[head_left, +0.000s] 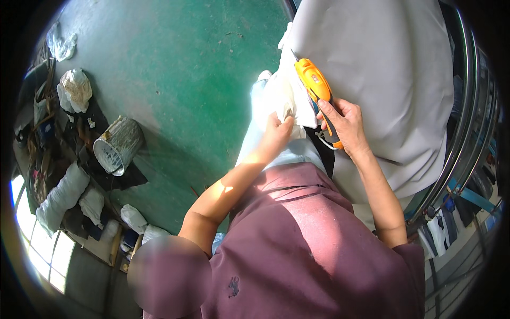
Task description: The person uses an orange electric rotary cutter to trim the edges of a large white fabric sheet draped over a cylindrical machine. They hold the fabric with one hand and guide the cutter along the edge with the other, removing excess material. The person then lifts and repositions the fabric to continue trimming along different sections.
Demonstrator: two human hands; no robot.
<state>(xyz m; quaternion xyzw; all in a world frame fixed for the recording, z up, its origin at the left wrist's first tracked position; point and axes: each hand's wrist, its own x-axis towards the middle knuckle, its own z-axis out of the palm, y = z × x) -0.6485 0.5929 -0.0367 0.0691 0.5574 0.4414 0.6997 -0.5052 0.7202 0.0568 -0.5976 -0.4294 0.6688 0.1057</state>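
A big grey sheet point(393, 80) is draped on the right. Beside it, a white cloth point(284, 93) is bunched over the legs point(297, 151). An orange tool point(313, 80) is held where they meet. The cloth might get snagged if the tool is tipped. The tool is wrapped by the curled right hand point(346, 125); the cloth is pinched by the left hand point(277, 134).

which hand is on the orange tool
The right hand: it is closed around the handle of the orange tool, whereas the left hand pinches white cloth.
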